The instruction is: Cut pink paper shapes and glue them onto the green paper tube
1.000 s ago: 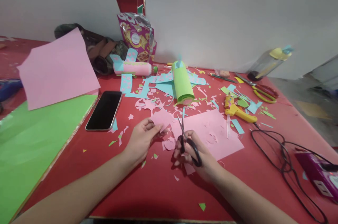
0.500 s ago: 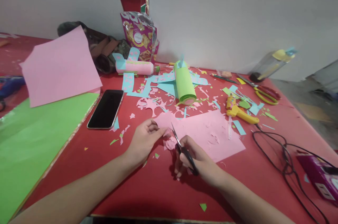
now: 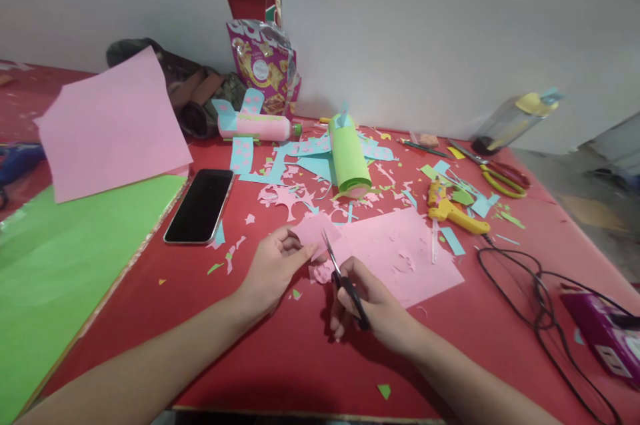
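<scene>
Between thumb and fingers my left hand pinches a small piece of pink paper. My right hand is closed round the black handles of a pair of scissors. The blades point up and away, at the right side of the pink piece; whether they are cutting into it I cannot tell. Under and beside the right hand lies a larger pink sheet with small cut shapes on it. A curled pink scrap sits between my hands.
Behind the hands stand a green paper tube with blue wings and a pink-wrapped bottle. A phone lies left. To the right are a yellow glue gun, its black cable, red-and-yellow-handled pliers and a purple power strip.
The pink piece in my left hand has turned and shows more of its flat face. The scissors have shifted very slightly; my right hand stays nearly in place.
</scene>
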`<state>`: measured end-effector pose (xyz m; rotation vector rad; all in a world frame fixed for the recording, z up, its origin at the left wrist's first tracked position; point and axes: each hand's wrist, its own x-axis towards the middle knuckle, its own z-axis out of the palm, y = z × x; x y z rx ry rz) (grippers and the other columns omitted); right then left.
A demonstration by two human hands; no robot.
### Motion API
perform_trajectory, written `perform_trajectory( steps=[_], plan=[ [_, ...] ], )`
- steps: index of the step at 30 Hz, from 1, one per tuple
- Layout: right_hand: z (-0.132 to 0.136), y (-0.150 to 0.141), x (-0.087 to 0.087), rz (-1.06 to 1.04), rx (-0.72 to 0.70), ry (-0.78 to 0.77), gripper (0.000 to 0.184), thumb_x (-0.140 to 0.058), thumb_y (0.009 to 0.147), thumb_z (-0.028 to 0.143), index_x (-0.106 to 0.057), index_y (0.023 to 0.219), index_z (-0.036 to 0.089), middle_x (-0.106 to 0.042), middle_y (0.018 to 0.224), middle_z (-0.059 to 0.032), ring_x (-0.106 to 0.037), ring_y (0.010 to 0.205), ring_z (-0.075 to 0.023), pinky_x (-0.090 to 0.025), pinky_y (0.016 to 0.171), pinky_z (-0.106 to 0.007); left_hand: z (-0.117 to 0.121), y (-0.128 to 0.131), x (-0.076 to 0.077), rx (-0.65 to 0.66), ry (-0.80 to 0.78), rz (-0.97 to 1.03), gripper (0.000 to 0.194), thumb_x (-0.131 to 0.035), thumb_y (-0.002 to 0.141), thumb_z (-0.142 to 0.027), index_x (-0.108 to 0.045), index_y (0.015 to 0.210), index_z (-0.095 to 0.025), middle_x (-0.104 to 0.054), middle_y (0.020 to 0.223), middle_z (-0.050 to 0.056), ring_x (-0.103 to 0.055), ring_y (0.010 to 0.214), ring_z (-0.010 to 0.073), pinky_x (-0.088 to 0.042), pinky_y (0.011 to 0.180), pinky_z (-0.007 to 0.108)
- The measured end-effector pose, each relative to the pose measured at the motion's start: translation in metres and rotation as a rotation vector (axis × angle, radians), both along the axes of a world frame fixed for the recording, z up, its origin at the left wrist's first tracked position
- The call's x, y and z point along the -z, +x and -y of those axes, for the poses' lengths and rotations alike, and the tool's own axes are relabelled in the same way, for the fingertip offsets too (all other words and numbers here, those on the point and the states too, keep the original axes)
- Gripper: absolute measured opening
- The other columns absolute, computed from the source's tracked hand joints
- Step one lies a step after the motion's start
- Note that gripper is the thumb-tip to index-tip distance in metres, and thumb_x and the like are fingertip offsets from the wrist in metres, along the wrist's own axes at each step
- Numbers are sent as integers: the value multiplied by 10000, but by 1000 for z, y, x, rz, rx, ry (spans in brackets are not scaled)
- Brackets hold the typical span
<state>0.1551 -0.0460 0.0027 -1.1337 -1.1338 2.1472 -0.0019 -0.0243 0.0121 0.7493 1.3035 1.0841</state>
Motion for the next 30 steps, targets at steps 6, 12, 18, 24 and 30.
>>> perform_trajectory(
  steps=[6,12,18,24,30],
  plan=[
    [-1,-1,-1,36,8,-6,414,-566,688,528,-281,745,233,-576,458,82,-563,391,-113,-427,420,-226,-1,-5,0,61,33,-6,218,-666,606,-250,-492,694,-152,-574,557,-49,-629,562,144,-476,558,233],
    [-2,-2,-4,44,12,17,402,-574,693,492,-269,740,236,-535,403,105,-561,372,-115,-420,380,-202,-5,-12,3,116,109,-106,187,-655,633,-253,-511,700,-154,-609,619,-14,-631,615,142,-473,595,223],
    [-2,-3,-3,42,5,15,361,-569,714,412,-253,734,238,-529,395,111,-557,354,-112,-411,357,-185,-10,-19,2,131,131,-223,205,-668,605,-234,-475,610,-165,-520,509,-56,-591,530,114,-442,501,187],
    [-2,-2,-1,7,-4,3,379,-585,703,411,-248,733,240,-499,394,129,-565,360,-113,-406,338,-170,-16,-29,6,299,141,-179,163,-633,660,-252,-519,748,-174,-606,608,-25,-640,599,142,-483,568,213],
    [-2,-4,-2,-50,-12,-23,435,-608,671,462,-238,728,241,-498,395,127,-548,338,-106,-385,315,-153,-21,-36,0,362,143,-239,208,-643,646,-241,-511,792,-174,-580,622,-30,-642,618,141,-473,592,206]
  ],
)
